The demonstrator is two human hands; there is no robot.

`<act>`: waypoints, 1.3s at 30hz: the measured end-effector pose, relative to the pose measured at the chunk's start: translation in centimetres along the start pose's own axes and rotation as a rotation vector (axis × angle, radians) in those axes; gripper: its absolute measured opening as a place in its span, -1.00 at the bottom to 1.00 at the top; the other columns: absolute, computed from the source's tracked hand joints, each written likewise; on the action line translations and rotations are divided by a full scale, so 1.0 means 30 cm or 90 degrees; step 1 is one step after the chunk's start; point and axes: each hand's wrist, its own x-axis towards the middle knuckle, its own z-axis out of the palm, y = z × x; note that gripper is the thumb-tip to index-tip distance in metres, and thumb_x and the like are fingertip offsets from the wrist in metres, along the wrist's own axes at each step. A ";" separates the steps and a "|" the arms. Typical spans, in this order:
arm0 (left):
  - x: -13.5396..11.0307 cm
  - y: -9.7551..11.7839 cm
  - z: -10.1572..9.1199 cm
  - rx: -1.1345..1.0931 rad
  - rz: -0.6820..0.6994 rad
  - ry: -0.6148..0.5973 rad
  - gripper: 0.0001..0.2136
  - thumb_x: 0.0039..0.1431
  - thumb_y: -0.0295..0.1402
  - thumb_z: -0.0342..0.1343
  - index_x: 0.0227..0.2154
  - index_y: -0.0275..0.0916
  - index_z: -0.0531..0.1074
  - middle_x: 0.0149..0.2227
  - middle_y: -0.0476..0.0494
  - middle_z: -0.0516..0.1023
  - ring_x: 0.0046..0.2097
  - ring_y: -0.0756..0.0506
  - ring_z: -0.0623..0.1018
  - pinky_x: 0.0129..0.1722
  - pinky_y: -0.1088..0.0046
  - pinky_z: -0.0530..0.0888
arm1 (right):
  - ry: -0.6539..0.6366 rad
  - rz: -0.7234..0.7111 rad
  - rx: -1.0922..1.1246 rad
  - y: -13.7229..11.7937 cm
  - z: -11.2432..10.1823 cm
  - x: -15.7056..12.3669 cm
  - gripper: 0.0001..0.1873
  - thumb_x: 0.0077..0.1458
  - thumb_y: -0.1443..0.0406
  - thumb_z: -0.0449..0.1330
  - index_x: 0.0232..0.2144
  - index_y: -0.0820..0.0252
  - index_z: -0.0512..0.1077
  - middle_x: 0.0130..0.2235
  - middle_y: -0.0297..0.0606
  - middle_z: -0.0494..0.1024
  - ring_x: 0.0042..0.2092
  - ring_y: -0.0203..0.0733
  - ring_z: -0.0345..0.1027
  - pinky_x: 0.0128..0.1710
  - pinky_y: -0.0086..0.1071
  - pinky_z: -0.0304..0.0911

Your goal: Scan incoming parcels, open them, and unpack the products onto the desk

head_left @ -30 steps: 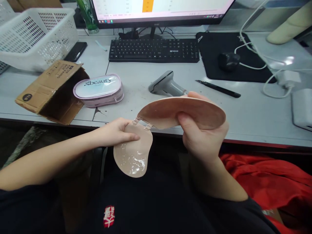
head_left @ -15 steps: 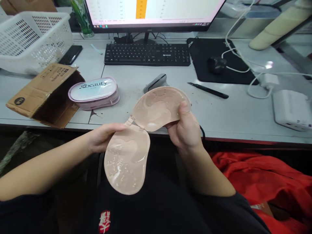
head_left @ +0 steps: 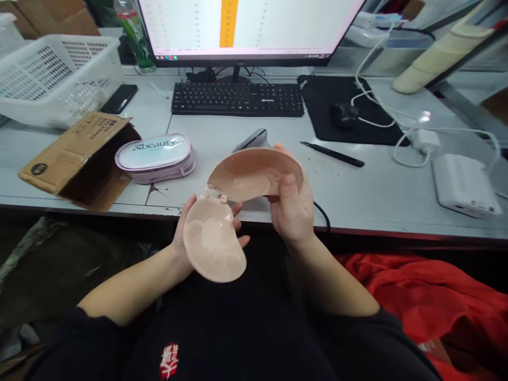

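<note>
A beige stick-on bra (head_left: 254, 172) is stretched between my hands, its two cups joined by a small clasp, glossy inner sides facing me. My right hand (head_left: 296, 214) grips the upper right cup, thumb on its inner face and fingers mostly behind it. Below and to the left, the other cup rests in my left hand (head_left: 181, 246), whose palm is behind it. Some left fingertips show past the cup's right edge; the rest of that hand is hidden. Both cups hang over the desk's front edge, before a grey stand-like object (head_left: 254, 138).
On the desk lie an open cardboard box (head_left: 71, 159), a lilac oval case (head_left: 154, 153), a craft knife (head_left: 333, 153), a keyboard (head_left: 238, 99) and a mouse (head_left: 343, 115). A white basket (head_left: 59, 100) stands left, a white charger block (head_left: 464, 185) right. Red cloth (head_left: 420, 296) lies below right.
My left hand has moved from the left cup's top edge to underneath and behind it. That cup has tilted up and bent more. The right hand has curled its cup slightly.
</note>
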 end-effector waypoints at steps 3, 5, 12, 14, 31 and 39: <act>0.010 0.022 0.076 -0.042 0.098 0.056 -0.51 0.20 0.14 0.11 -0.02 -0.14 0.48 -0.04 -0.15 0.59 0.00 -0.28 0.58 0.20 -0.10 0.41 | -0.185 -0.217 -0.139 -0.051 -0.013 -0.023 -0.49 0.39 0.10 0.05 0.34 -0.28 0.26 0.37 -0.34 0.29 0.38 0.11 0.16 0.35 0.14 0.16; 0.019 0.043 0.119 -0.047 0.146 0.098 -0.50 0.21 0.12 0.12 -0.02 -0.17 0.48 -0.06 -0.18 0.59 0.02 -0.27 0.57 0.18 0.02 0.44 | -0.339 -0.289 -0.208 -0.081 -0.010 -0.041 -0.44 0.35 0.19 0.12 0.35 -0.26 0.25 0.46 -0.34 0.12 0.43 0.14 0.05 0.39 0.16 0.07; 0.108 0.030 0.116 0.042 0.358 0.223 -0.64 0.20 -0.07 0.11 -0.07 -0.19 0.46 -0.23 -0.08 0.58 -0.15 -0.11 0.59 0.00 0.35 0.51 | -0.332 -0.167 -0.238 -0.030 0.043 -0.099 -0.08 0.21 0.09 0.34 0.47 -0.15 -0.01 0.51 -0.14 -0.08 0.47 0.17 -0.11 0.39 0.18 0.05; 0.115 0.026 0.085 0.197 0.368 0.213 -0.59 0.24 -0.02 0.03 -0.03 -0.21 0.42 -0.11 -0.17 0.59 0.01 -0.18 0.57 0.08 0.27 0.50 | -0.255 -0.089 -0.174 0.012 0.036 -0.101 -0.23 0.20 0.15 0.35 0.39 -0.19 0.19 0.46 -0.23 0.09 0.44 0.14 0.02 0.39 0.13 0.10; 0.127 0.211 0.024 1.230 0.872 0.102 -0.65 0.40 -0.07 -0.01 -0.14 -0.20 0.56 -0.19 -0.18 0.64 -0.13 -0.15 0.58 -0.01 0.26 0.45 | -0.190 0.179 -0.110 0.049 0.050 -0.033 -0.11 -0.05 0.10 0.50 0.32 -0.04 0.34 0.18 -0.13 0.52 -0.08 0.07 0.55 -0.02 0.03 0.52; 0.019 0.171 -0.041 1.144 0.840 0.247 -0.45 0.26 0.04 0.19 0.20 -0.12 0.34 0.19 -0.27 0.43 0.23 -0.27 0.41 0.27 0.09 0.31 | -0.276 0.120 -0.163 0.042 0.062 0.029 -0.11 0.07 0.03 0.40 0.38 0.02 0.25 0.36 -0.10 0.32 0.34 0.22 0.22 0.34 0.13 0.15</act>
